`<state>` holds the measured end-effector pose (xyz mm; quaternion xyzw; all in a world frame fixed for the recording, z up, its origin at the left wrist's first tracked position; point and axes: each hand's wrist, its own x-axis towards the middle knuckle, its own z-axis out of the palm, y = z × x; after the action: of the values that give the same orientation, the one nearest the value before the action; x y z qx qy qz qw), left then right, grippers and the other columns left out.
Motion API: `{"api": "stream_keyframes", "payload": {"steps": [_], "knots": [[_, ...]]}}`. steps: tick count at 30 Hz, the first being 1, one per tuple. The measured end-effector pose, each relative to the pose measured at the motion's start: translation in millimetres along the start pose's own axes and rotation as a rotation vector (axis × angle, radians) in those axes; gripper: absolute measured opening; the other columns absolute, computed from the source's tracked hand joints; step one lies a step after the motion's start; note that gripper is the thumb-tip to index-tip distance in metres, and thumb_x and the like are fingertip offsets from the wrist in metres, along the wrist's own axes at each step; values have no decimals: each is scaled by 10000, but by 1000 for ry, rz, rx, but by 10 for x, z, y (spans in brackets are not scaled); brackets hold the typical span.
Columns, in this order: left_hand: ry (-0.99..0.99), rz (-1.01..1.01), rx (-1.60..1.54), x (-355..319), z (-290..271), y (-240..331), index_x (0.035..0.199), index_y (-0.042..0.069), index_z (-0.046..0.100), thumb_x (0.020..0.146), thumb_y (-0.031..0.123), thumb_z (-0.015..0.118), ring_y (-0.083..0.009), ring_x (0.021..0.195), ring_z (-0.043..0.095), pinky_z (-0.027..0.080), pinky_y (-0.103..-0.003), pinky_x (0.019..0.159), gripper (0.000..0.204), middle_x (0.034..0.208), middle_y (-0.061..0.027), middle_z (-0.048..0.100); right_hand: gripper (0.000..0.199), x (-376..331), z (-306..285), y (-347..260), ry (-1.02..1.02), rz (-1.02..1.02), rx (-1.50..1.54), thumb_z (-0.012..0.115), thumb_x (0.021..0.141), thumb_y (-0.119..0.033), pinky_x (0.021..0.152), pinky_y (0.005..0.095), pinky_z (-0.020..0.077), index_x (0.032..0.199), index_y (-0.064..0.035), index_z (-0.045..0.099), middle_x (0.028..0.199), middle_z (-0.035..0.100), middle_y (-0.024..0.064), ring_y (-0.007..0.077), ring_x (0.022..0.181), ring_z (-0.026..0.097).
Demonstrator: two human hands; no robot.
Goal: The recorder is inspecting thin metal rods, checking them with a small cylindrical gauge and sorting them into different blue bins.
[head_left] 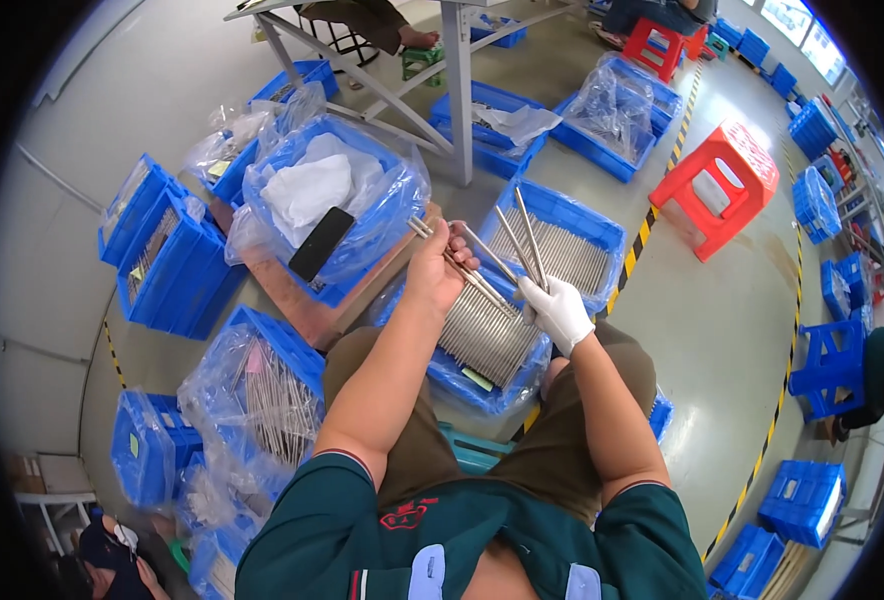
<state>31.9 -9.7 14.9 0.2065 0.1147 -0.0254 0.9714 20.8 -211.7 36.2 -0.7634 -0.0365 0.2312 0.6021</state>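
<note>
My bare left hand (438, 268) grips a few thin metal rods (462, 268) that run from upper left to lower right. My right hand (560, 310), in a white glove, holds a small bundle of rods (522, 240) pointing up and away from me. Both hands hover over a blue crate (482, 390) lined with clear plastic and packed with the same metal rods, resting in front of my knees. Another blue crate of rods (602, 235) sits just beyond it.
A plastic-lined blue crate (387, 215) with white cloth and a black phone sits at upper left on a brown board. More blue crates surround me. A red stool (722, 185) stands at right, a table leg (457, 90) ahead, and a blue stool (827, 360) far right.
</note>
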Motion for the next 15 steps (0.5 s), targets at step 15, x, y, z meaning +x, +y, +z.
{"api": "stream_keyframes", "payload": {"steps": [15], "knots": [[-40, -3, 190, -100, 51, -317, 986, 15, 581, 893, 306, 578, -94, 549, 385, 363, -266, 533, 305, 617, 38, 375, 241, 96, 162, 3, 109, -82, -56, 550, 839, -232, 559, 283, 441, 846, 2, 605, 626, 588, 70, 129, 576, 574]]}}
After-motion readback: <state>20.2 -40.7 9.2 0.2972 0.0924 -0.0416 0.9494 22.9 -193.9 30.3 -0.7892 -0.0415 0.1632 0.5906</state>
